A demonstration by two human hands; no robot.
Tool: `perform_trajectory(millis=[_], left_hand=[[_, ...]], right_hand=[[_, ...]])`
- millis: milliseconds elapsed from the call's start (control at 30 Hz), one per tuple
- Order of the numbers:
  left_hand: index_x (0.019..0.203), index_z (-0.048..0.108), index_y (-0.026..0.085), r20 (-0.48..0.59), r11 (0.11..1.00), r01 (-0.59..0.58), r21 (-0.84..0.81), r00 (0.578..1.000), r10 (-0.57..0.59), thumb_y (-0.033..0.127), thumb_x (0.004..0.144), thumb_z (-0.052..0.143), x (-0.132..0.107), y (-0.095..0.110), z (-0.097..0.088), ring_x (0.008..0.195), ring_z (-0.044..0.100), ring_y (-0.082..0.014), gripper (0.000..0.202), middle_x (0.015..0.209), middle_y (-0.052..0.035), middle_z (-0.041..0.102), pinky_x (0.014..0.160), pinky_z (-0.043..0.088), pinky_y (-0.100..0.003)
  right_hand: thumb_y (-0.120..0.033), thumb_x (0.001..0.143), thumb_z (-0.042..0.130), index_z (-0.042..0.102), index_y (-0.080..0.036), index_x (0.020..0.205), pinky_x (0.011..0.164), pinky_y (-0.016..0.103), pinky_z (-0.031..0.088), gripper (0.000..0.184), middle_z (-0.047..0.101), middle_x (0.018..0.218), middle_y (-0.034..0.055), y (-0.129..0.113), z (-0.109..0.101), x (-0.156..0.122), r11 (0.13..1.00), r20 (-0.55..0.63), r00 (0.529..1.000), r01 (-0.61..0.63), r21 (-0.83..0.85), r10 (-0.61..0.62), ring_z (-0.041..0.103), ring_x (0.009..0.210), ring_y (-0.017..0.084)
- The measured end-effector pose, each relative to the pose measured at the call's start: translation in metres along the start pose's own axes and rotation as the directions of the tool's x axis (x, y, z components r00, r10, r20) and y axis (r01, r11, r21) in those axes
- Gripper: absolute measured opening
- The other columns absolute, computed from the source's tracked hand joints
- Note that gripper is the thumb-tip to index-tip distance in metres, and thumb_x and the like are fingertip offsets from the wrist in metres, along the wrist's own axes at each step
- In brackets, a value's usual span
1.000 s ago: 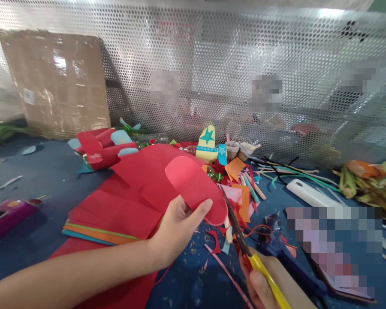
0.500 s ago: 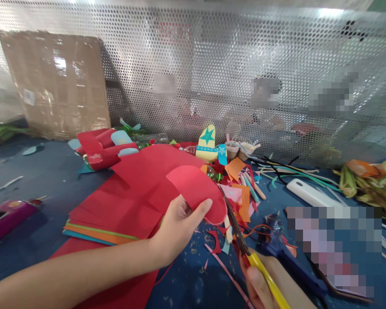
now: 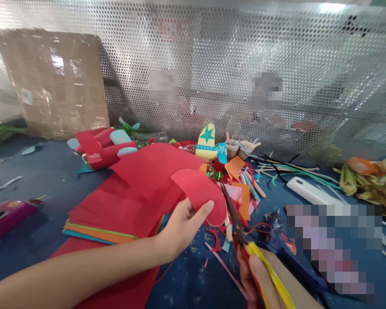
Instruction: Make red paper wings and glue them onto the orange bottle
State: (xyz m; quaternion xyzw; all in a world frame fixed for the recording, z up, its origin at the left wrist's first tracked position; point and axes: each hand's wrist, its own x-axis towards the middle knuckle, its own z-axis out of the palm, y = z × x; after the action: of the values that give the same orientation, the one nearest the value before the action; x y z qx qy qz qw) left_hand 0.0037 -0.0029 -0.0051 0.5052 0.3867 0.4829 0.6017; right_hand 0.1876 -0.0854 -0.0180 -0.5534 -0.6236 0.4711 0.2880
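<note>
Red rounded paper [image 3: 199, 188] | pinched by left hand [image 3: 179, 228] | right hand [image 3: 260, 273] holds scissors [image 3: 237, 223], seemingly metal-bladed

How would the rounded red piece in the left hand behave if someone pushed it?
The red piece is probably very light, as it looks like a thin sheet of paper or card. It likely has a little stiffness, since its free end stands out beyond the left hand unsupported. Still, with so thin an edge, a push might bend or crease it.
</note>
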Motion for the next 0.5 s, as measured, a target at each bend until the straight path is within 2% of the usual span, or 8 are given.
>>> perform_trajectory(millis=[67,167,233,367,433,500], left_hand=[[0.08,0.071,0.014,0.081,0.997,0.078,-0.022,0.994,-0.076,0.04,0.074,0.069,-0.002,-0.004,0.001,0.083,0.068,-0.0226,0.026,0.083,-0.0072,0.075,0.079,0.053,-0.031],[0.08,0.074,0.013,0.221,0.965,0.244,-0.094,0.95,-0.219,0.037,0.069,0.074,-0.006,-0.012,0.002,0.081,0.069,-0.023,0.027,0.082,-0.0087,0.075,0.081,0.053,-0.033],[0.084,0.074,0.013,0.289,0.938,0.325,-0.117,0.915,-0.281,0.033,0.067,0.077,-0.008,-0.017,0.002,0.084,0.069,-0.0234,0.027,0.086,-0.0096,0.076,0.083,0.052,-0.034],[0.092,0.073,0.014,0.348,0.878,0.456,-0.149,0.855,-0.385,0.029,0.063,0.08,-0.005,-0.019,-0.003,0.091,0.068,-0.0258,0.034,0.096,-0.0113,0.074,0.085,0.051,-0.036],[0.092,0.072,0.014,0.343,0.84,0.495,-0.223,0.846,-0.408,0.038,0.067,0.076,0.0,-0.016,-0.005,0.095,0.068,-0.027,0.034,0.098,-0.0117,0.074,0.085,0.051,-0.035],[0.088,0.073,0.015,0.302,0.825,0.482,-0.295,0.866,-0.398,0.045,0.072,0.07,0.006,-0.011,-0.007,0.095,0.068,-0.0267,0.034,0.097,-0.0118,0.075,0.083,0.052,-0.033]], right_hand=[[-0.068,0.084,0.037,0.058,-0.022,0.082,0.056,0.027,0.052,0.05,0.06,0.059,0.0008,-0.002,0.004,0.007,1.0,-0.025,1.0,-0.001,-0.012,0.001,0.06,0.055,0.016],[-0.058,0.077,0.058,0.056,-0.021,0.087,0.069,0.03,0.055,0.038,0.066,0.08,0.0055,-0.002,0.007,0.018,0.999,-0.09,0.996,0.026,0.019,-0.024,0.065,0.074,0.02],[-0.052,0.075,0.062,0.054,-0.02,0.092,0.065,0.032,0.056,0.037,0.067,0.083,0.0059,0.0,0.009,0.024,0.995,-0.115,0.993,0.002,0.103,0.01,0.065,0.07,0.019],[-0.048,0.079,0.056,0.05,-0.019,0.09,0.05,0.027,0.051,0.031,0.059,0.064,-0.0017,0.007,0.009,0.028,0.984,-0.153,0.985,-0.051,0.169,0.077,0.06,0.05,0.014],[-0.042,0.078,0.057,0.05,-0.019,0.09,0.044,0.023,0.046,0.027,0.052,0.056,-0.0059,0.007,0.008,0.029,0.984,-0.16,0.984,-0.054,0.167,0.081,0.053,0.043,0.011],[-0.035,0.077,0.058,0.051,-0.02,0.086,0.041,0.021,0.041,0.019,0.047,0.052,-0.0082,0.005,0.006,0.029,0.986,-0.163,0.984,-0.047,0.158,0.073,0.047,0.04,0.009]])
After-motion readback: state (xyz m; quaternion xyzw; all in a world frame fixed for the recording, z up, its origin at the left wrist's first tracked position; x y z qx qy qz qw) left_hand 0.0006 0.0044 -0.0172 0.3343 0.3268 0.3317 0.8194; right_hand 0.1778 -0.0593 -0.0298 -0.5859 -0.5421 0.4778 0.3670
